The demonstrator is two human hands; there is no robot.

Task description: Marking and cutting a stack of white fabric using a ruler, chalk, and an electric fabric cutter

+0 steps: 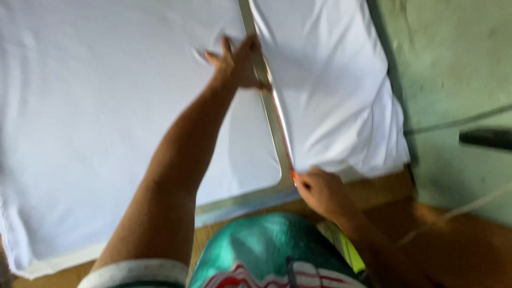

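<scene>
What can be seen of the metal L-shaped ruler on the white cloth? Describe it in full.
The metal L-shaped ruler is a flat, silvery grey square with a rounded outer corner. Its long arm runs up the white cloth and leaves the top of the frame; its short arm lies along the cloth's near edge. It lies flat. The left hand presses down on the long arm. The right hand holds an orange marker, tip against the ruler's edge near the corner. Any markings are too blurred to tell.
</scene>
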